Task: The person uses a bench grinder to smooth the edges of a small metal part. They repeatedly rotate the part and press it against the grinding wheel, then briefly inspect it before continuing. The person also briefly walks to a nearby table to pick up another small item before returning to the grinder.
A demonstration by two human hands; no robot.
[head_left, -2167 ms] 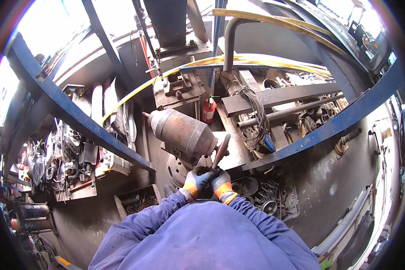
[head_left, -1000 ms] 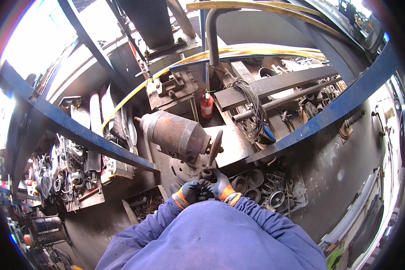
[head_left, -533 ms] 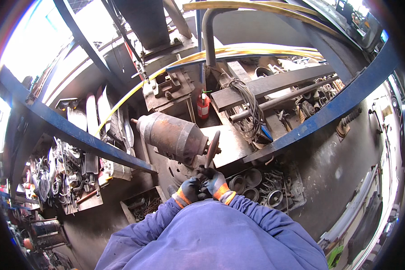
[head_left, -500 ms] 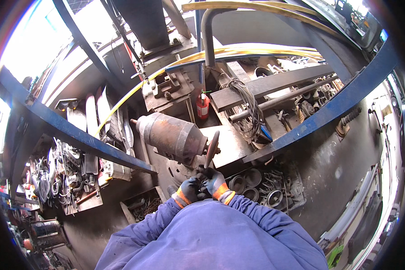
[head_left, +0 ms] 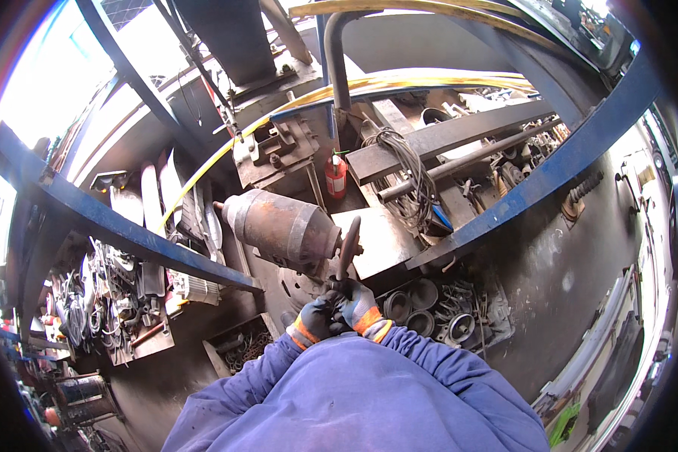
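Note:
My left hand [head_left: 316, 318] and my right hand [head_left: 358, 303], in dark gloves with orange cuffs, are close together just in front of my body. Their fingers are curled inward, and what lies between them is small, dark and mostly hidden. A long brown rounded piece [head_left: 349, 245] rises from the fingertips of my right hand; whether I grip it or it belongs to the machine cannot be made out. Just beyond it, a rusty metal cylinder [head_left: 279, 230] with grey bands lies tilted, its near end beside the brown piece. Under the cylinder is a round metal base [head_left: 297, 285].
Blue steel beams [head_left: 139, 237] slope down on both sides. A red fire extinguisher [head_left: 336, 176] stands behind the cylinder. Coiled cable [head_left: 407, 177] hangs over a steel bar [head_left: 444, 143]. Metal rings and scrap [head_left: 437, 309] lie at right, a parts heap [head_left: 113, 297] at left.
The view has shifted slightly, so the surroundings sit a little further left. My hands stay together in nearly the same place, and the brown piece looks slightly more upright.

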